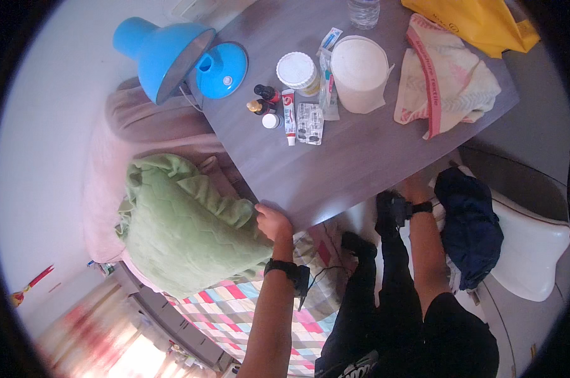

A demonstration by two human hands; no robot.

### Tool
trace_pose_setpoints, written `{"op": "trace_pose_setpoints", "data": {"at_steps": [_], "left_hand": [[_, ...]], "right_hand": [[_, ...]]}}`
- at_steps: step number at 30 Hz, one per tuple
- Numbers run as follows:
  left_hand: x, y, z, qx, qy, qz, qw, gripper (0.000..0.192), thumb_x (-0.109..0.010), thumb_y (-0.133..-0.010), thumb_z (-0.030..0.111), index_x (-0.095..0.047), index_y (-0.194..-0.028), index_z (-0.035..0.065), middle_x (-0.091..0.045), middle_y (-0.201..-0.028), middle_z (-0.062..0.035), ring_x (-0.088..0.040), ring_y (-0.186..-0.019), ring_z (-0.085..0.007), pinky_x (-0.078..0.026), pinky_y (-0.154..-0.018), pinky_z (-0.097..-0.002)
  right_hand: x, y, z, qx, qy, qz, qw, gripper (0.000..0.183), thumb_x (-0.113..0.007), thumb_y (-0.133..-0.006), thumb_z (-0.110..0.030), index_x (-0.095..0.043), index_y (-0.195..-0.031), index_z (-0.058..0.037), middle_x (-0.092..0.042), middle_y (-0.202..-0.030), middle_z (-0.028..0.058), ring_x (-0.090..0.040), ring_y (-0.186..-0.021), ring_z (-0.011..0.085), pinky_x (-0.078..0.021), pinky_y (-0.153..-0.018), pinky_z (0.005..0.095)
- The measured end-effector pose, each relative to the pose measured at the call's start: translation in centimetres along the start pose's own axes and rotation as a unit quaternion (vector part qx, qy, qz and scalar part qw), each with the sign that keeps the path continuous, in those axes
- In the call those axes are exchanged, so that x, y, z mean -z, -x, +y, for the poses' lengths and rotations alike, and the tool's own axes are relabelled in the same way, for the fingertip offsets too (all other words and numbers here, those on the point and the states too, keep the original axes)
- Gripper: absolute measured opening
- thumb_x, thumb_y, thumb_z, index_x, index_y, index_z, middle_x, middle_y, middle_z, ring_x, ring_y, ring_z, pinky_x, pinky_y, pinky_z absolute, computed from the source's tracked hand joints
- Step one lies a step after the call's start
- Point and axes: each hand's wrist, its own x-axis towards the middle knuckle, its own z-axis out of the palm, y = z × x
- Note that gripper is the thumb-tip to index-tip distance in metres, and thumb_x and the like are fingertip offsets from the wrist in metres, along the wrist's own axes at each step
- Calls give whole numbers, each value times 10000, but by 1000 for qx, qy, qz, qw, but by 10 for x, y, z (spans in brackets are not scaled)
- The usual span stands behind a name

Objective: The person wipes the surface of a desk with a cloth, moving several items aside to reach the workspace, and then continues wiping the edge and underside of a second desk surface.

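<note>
My left hand [274,223] is at the near left corner of a wooden-topped table [341,165], its fingers curled at the edge beside a green blanket [195,227]. At the table's right front edge is my right hand [413,186], dim and partly hidden; its fingers cannot be made out. On the table stand a toilet paper roll [360,71], a white-lidded jar [297,74], small bottles [262,107], a red-and-white tube [289,115], a blister pack [310,124] and a blue desk lamp [228,71]. A patterned towel [450,80] lies at the right.
A yellow bag [483,23] and a clear plastic bottle [364,12] are at the far side. Dark clothing [469,227] hangs over a white chair [530,250] at the right. A bed with a checked cover [233,312] is at the lower left.
</note>
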Motion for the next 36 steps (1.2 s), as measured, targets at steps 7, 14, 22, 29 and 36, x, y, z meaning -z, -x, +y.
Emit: {"op": "trace_pose_setpoints", "data": {"at_steps": [7,14,22,29,36], "left_hand": [[2,-9,-6,16,53,50,997,832,-266,-1024,570,-663,-994,-161,-646,-1025,-395,-626,-1009,-538,-469,-931,-587],[1,-5,-6,31,35,30,998,829,-297,-1019,565,-643,-991,-188,-634,-1005,-416,-607,-1011,-559,-450,-913,-588],[9,-4,-6,10,49,6,999,811,-299,-1025,555,-614,-1033,-193,-609,-1068,-426,-567,-1036,-573,-419,-929,-583],[12,-6,-7,38,42,-7,998,820,-300,-1021,569,-600,-1104,-190,-592,-1134,-425,-550,-1092,-562,-405,-972,-563],[1,-4,-6,15,49,51,997,807,-292,-1020,552,-649,-977,-171,-627,-1034,-417,-606,-1017,-557,-448,-926,-608]], "right_hand": [[70,-65,34,-100,-130,-32,986,529,-483,-983,-312,-471,-1457,-79,-454,-1508,191,-376,-1411,382,-295,-1183,439],[36,-52,-7,-90,-105,-101,985,521,-481,-984,-296,-473,-1455,-74,-454,-1507,195,-385,-1403,385,-296,-1182,440],[15,-5,-74,-21,-87,-146,985,512,-478,-985,-277,-475,-1453,-68,-453,-1505,200,-395,-1395,388,-297,-1181,442],[-1,23,-131,35,-97,-151,983,505,-476,-987,-260,-477,-1451,-63,-453,-1504,205,-404,-1387,392,-298,-1181,444],[-3,3,-167,60,-103,-142,983,497,-473,-988,-243,-479,-1449,-58,-453,-1503,209,-413,-1380,395,-299,-1180,446]]}}
